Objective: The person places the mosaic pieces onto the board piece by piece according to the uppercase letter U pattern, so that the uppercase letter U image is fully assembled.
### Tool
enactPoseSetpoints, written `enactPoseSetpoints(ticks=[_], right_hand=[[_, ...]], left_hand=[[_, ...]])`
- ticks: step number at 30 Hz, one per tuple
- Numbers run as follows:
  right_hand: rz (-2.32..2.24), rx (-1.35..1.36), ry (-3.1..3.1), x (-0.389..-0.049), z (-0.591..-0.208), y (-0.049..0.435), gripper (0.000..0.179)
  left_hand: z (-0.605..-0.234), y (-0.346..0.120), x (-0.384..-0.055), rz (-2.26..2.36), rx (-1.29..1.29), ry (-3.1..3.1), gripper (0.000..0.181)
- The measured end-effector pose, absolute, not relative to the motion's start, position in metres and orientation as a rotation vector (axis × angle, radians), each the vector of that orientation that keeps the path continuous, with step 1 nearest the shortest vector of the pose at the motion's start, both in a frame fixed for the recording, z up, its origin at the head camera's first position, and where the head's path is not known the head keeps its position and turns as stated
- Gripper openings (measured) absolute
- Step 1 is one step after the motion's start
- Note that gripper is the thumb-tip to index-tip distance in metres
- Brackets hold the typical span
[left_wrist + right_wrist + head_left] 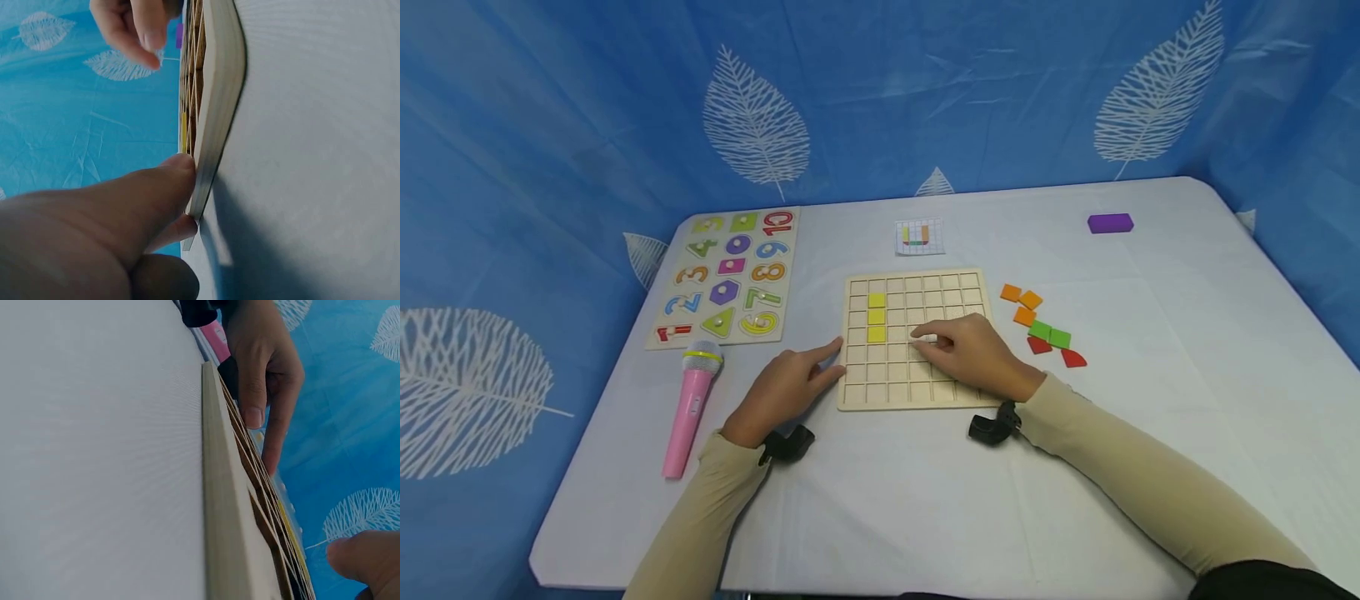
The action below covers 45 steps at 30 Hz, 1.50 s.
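Over the board (897,353), right hand (966,348) (grip released), left hand (786,385), likewise released, touching board's edge

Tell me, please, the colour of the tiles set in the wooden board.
The tiles are yellow; this shows best in the head view.

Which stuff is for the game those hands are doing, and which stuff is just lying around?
Probably for the game:
- wooden grid board, touched by the left hand
- yellow squares on it
- orange squares, green squares and red pieces beside it
- little pattern card

Probably just lying around:
- pink microphone
- number puzzle
- purple block
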State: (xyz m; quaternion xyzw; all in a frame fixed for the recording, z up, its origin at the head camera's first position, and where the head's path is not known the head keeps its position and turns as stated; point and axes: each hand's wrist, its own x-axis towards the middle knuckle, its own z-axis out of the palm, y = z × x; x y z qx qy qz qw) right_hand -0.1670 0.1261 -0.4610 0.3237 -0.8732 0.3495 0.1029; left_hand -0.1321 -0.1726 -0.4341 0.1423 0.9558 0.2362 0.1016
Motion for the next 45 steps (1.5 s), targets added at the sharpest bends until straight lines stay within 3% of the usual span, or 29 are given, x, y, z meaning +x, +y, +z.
enactPoseSetpoints(ticks=[12,21,45], right_hand=[[0.998,0.721,-2.628,-0.135,-0.462,0.184,0.015],[0.861,0.693,-2.524,-0.119,-0.463,0.224,0.012],[0.738,0.389,-2.582,-0.088,-0.462,0.275,0.021]], left_hand=[[-0.435,-0.170,-0.133,0.700,0.441,2.833,0.056],[-0.433,-0.169,-0.134,0.699,0.448,2.834,0.056],[-0.434,-0.176,-0.128,0.687,0.485,2.851,0.056]])
